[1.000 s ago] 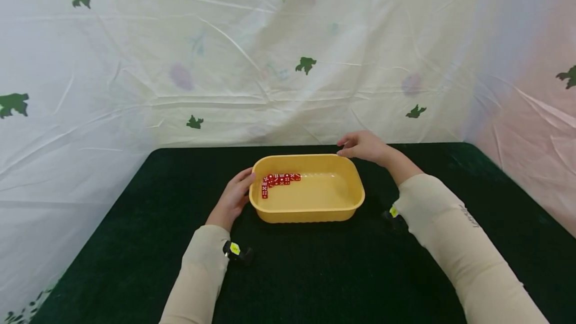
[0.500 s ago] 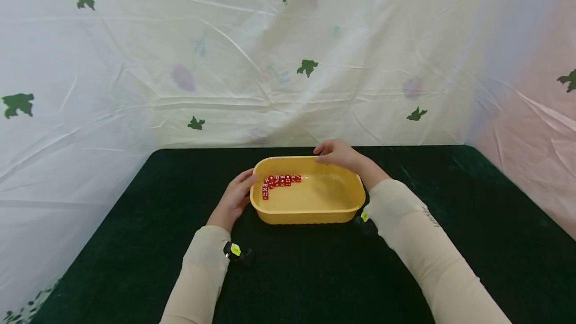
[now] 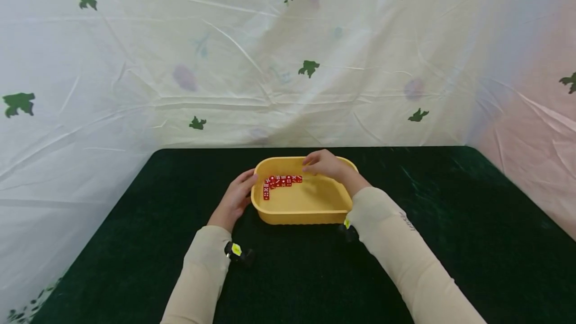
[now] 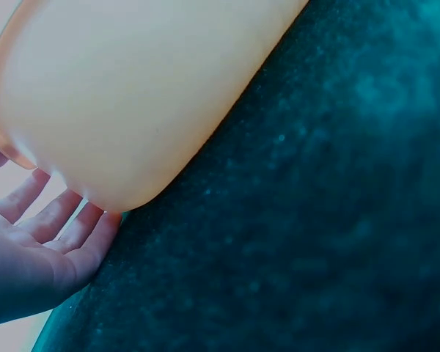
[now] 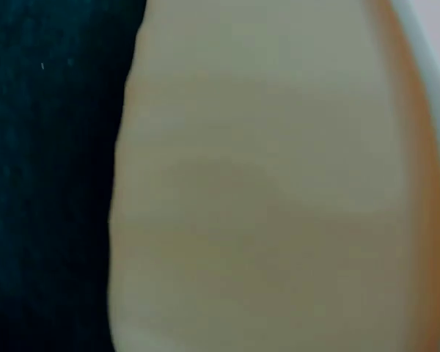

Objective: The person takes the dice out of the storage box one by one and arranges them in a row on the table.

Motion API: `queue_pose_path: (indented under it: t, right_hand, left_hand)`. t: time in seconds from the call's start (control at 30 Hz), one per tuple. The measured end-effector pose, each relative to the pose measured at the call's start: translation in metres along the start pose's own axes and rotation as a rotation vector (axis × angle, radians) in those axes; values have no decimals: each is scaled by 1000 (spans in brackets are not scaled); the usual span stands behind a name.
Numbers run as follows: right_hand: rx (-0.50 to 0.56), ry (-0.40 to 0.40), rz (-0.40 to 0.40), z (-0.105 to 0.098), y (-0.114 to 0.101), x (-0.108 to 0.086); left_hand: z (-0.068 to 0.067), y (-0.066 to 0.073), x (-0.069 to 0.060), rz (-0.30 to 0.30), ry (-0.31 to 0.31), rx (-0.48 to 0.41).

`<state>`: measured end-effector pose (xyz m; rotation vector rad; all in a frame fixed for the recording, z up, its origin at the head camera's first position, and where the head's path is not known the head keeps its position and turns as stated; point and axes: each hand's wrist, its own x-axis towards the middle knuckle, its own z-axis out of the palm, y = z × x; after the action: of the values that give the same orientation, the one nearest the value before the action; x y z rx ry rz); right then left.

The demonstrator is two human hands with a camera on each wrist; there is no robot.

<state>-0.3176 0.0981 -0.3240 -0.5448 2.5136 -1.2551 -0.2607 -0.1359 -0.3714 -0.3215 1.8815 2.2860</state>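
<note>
A yellow plastic tub (image 3: 310, 196) stands on the table with a group of small red dice (image 3: 281, 181) in its left part. The dice lie in a row along the back, with a short line coming forward at the left. My left hand (image 3: 233, 196) holds the tub's left end; in the left wrist view its fingers (image 4: 77, 231) lie against the outer wall, near the rim. My right hand (image 3: 330, 166) hovers over the tub's back right part, thumb and fingers slightly bent and apart, with nothing seen between them. The right wrist view shows only the tub's outer wall (image 5: 264, 183).
A dark green cloth (image 3: 148, 244) covers the table under the tub. Behind the table and along its sides hangs a pale curtain (image 3: 252, 64) with green leaf prints. Both forearms reach in from the front, each with a small black camera at the wrist.
My right hand has moved left and slightly down, from the tub's back right corner to over its inside. My left hand and the dice have stayed in place.
</note>
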Motion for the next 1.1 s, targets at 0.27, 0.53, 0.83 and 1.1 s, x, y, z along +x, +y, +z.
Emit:
queue_pose_path:
  t: [0.27, 0.53, 0.83, 1.1]
  right_hand:
    - [13, -25, 21, 12, 6, 6]
    - [39, -30, 40, 22, 11, 10]
    - [-7, -3, 97, 27, 11, 9]
    - [-54, 1, 132, 32, 16, 13]
  left_hand:
    - [0, 0, 2, 3, 0, 2]
    - [1, 1, 1, -2, 18, 9]
    - [-1, 1, 1, -1, 15, 7]
    - [-2, 0, -1, 4, 8, 21]
